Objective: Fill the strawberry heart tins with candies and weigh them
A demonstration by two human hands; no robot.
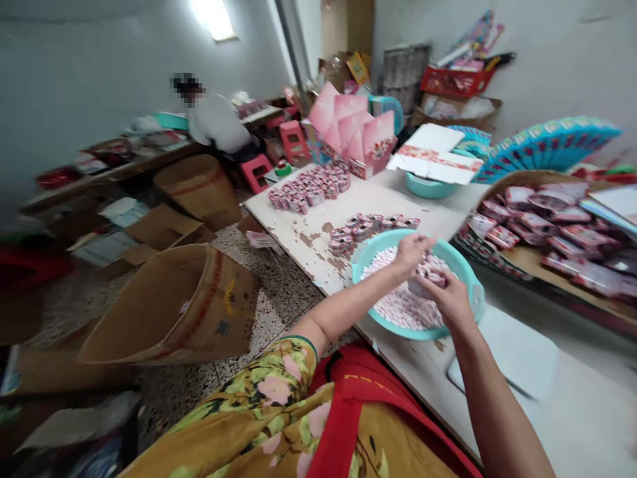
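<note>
A turquoise plastic basin (472, 265) full of small white-pink pellets (398, 309) stands at the table's near edge. Over it, my right hand (455, 302) grips a small pink printed container (423, 284), thumb and fingers around its sides. My left hand (414, 254) is just above the container, fingers curled together; whatever they hold is hidden. Behind the basin lies a cluster of small red-and-pink printed containers (365, 229) with dark openings. Farther back, a larger group of similar containers (311, 187) stands packed close together.
To the right, a cardboard box (532, 265) holds many shiny packets. Pink display boxes (355, 133) and a second turquoise basin (430, 188) stand at the back. Large cartons (223, 305) occupy the floor on the left. A person (219, 123) sits at another table.
</note>
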